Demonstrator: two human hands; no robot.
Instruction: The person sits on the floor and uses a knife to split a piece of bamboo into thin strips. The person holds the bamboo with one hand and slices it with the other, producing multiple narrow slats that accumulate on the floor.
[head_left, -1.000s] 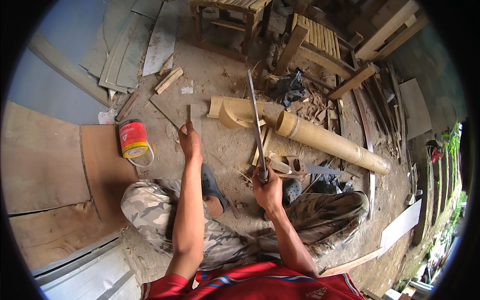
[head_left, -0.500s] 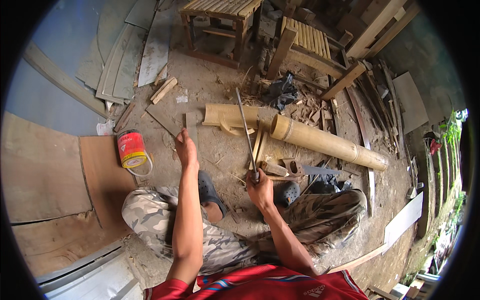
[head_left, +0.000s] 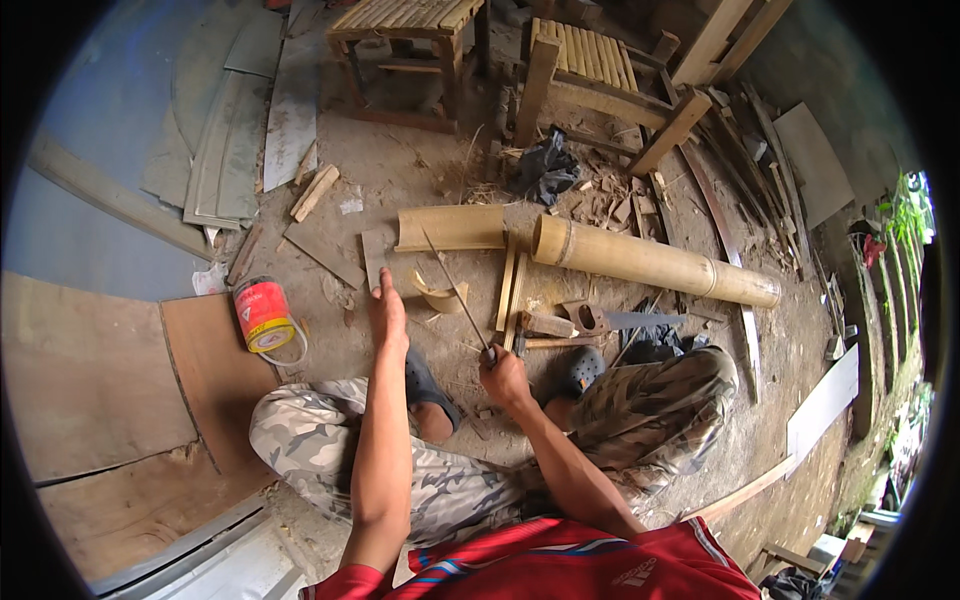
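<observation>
Head view looks down on a person sitting on a dirt floor (head_left: 400,190) in camouflage trousers (head_left: 330,440) and a red shirt (head_left: 560,565). Taking the long round bamboo pole (head_left: 650,265) lying on the floor as landmark: the right hand (head_left: 503,377) is below the pole's left end, fingers closed in a fist around the handle of a thin long-bladed knife (head_left: 455,290), whose narrow blade slants up and to the left toward a short split bamboo half-tube (head_left: 450,228) lying just left of the pole. The left hand (head_left: 388,315) is further left of the pole, held edge-on with fingers straight and together, holding nothing, above the floor beside a small curved bamboo offcut (head_left: 442,297). Thin bamboo slats (head_left: 512,290) lie below the pole's left end, close to the knife hand. A red cylindrical tin can (head_left: 263,313) stands well to the left of the pole. A slatted bamboo stool (head_left: 405,40) stands above the pole
</observation>
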